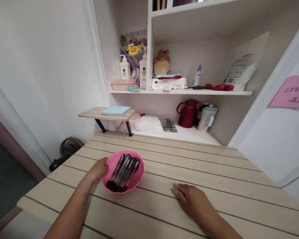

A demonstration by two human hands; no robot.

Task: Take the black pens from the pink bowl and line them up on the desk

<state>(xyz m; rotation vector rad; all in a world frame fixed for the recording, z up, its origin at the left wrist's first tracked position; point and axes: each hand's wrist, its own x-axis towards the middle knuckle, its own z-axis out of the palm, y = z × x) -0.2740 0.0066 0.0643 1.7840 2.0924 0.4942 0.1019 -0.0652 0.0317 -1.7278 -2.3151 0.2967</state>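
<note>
A pink bowl [137, 178] with a wavy rim sits on the wooden tabletop, left of the middle. Inside it lies a bundle of several clear-barrelled pens [123, 172] with black ends, side by side at a slant. My left hand [99, 168] grips the bowl's left rim, its thumb hidden or unclear against the edge. Well to the right of the bowl, my right hand [189, 196] rests on the tabletop with its fingers curled in. Nothing shows in that hand, and it touches neither the bowl nor the pens.
The slatted tabletop [189, 166] runs back to a white shelf unit. A small raised stand [89, 113] holds blue paper [116, 110] at back left. Behind are a white plastic bag [149, 124], a red jug [187, 114] and a pale tumbler [205, 119].
</note>
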